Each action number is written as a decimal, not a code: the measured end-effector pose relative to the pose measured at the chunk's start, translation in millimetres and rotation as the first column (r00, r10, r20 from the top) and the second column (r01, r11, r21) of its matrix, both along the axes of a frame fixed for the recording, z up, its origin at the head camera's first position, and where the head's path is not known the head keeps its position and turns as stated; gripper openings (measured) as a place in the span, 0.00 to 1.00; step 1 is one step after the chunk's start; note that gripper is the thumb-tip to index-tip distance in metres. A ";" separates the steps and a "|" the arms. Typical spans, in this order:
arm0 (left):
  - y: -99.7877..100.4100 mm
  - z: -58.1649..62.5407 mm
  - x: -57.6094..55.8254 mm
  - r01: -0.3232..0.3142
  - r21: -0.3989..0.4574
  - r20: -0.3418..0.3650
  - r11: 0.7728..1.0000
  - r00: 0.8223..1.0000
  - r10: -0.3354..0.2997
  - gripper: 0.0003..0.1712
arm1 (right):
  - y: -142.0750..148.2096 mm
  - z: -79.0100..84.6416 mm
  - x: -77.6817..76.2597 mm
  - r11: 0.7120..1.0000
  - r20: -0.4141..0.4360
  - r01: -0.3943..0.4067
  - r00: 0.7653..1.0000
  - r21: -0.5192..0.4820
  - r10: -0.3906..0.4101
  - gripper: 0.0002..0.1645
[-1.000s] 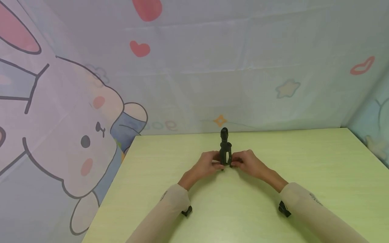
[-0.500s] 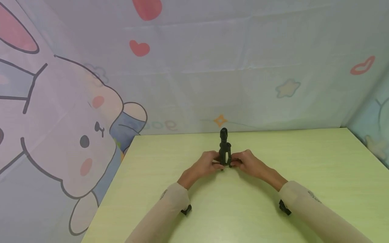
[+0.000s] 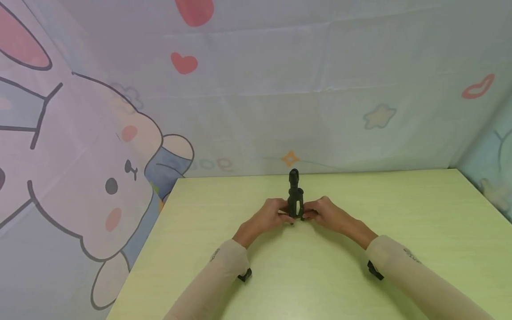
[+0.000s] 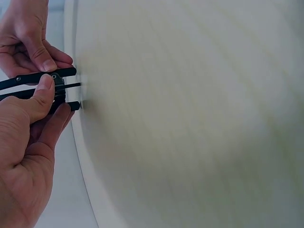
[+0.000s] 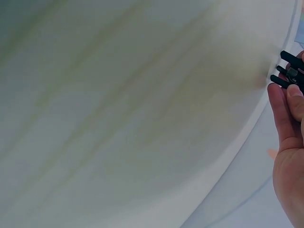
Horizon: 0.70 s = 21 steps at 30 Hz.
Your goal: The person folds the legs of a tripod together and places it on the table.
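Note:
A small black tripod-like stand [image 3: 295, 195] stands upright on the table, a rounded head on top and slim legs below. My left hand [image 3: 269, 216] grips its left lower part; in the left wrist view the thumb and fingers of that left hand [image 4: 33, 128] pinch a black leg. From the other side my right hand [image 3: 328, 214] pinches the right leg low down. The right wrist view shows this right hand [image 5: 289, 175] at the frame's edge, its thumb and fingers on the black stand [image 5: 294, 76], partly cut off.
The pale yellow-green table [image 3: 320, 275] reaches back to a printed curtain [image 3: 272, 120] close behind the stand. A cartoon rabbit drawing [image 3: 100, 178] covers the left curtain. Black wrist devices [image 3: 245, 275] show under both sleeves.
The stand and both hands stay nearly in place, with only a very slight shift left in the head view. Both hands keep their hold.

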State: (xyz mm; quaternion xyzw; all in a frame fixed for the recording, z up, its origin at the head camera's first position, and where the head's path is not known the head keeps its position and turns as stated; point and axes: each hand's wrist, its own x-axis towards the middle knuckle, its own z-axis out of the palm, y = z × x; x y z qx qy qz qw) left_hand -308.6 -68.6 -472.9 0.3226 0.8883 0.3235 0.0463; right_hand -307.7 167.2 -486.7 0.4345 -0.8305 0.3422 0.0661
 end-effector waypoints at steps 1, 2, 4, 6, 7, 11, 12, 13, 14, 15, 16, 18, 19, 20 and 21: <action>0.1 0.0 0.0 0.000 0.000 0.001 1.000 1.000 0.000 0.14 | 0.4 -0.4 -0.4 1.000 -0.005 -0.003 1.000 0.002 0.003 0.08; 0.1 0.0 0.0 0.000 0.000 0.003 1.000 1.000 0.000 0.14 | 0.7 -1.0 -0.7 1.000 -0.009 -0.006 1.000 0.004 0.006 0.08; 0.0 0.3 0.0 0.001 -0.002 0.002 1.000 1.000 -0.001 0.14 | 0.9 -1.9 -1.3 1.000 -0.029 -0.005 1.000 0.009 0.005 0.08; -0.2 0.5 -0.1 0.001 -0.005 0.004 1.000 1.000 -0.001 0.14 | 0.3 -2.5 -0.7 1.000 -0.051 0.002 0.999 0.015 -0.001 0.08; -0.3 0.8 -0.1 0.003 -0.005 0.003 1.000 1.000 -0.003 0.14 | -0.3 -2.7 -0.3 1.000 -0.062 0.008 0.998 0.018 -0.007 0.08; 0.0 1.1 -0.9 0.015 -0.009 -0.005 1.000 1.000 -0.015 0.13 | -2.7 -3.8 2.5 0.999 -0.095 0.036 0.995 0.013 -0.035 0.09; 0.3 0.9 -1.1 0.018 -0.012 -0.010 1.000 1.000 -0.018 0.13 | -3.3 -4.1 3.4 0.999 -0.105 0.044 0.994 0.012 -0.042 0.09; 0.7 0.8 -1.0 0.022 -0.014 -0.015 1.000 1.000 -0.022 0.13 | -4.0 -4.4 4.2 0.999 -0.113 0.052 0.992 0.009 -0.051 0.09; 1.2 0.6 -0.8 0.026 -0.016 -0.019 1.000 0.999 -0.026 0.12 | -4.5 -4.8 5.1 0.998 -0.120 0.059 0.991 0.007 -0.058 0.09; 1.7 0.4 -0.5 0.028 -0.017 -0.024 0.999 0.999 -0.029 0.12 | -5.1 -5.3 5.7 0.998 -0.126 0.069 0.990 0.009 -0.067 0.09; 2.3 -0.1 -0.2 0.028 -0.018 -0.033 0.999 0.999 -0.029 0.11 | -5.7 -5.6 6.4 0.997 -0.130 0.077 0.989 0.009 -0.075 0.09; 3.7 -0.2 1.3 0.019 -0.013 -0.046 1.000 0.999 -0.019 0.10 | -7.3 -5.5 7.5 0.996 -0.121 0.087 0.989 0.010 -0.085 0.08; 4.4 -0.1 2.5 0.010 -0.005 -0.050 1.000 0.999 -0.010 0.10 | -7.9 -5.2 7.8 0.996 -0.111 0.093 0.990 0.008 -0.091 0.08; 5.2 -0.2 3.5 0.000 0.002 -0.053 1.000 0.999 0.000 0.09 | -8.4 -5.0 7.9 0.995 -0.101 0.097 0.990 0.009 -0.096 0.08; 6.1 -0.5 4.4 -0.012 0.008 -0.060 1.000 0.998 0.013 0.09 | -8.9 -4.8 7.8 0.995 -0.089 0.102 0.991 0.009 -0.101 0.07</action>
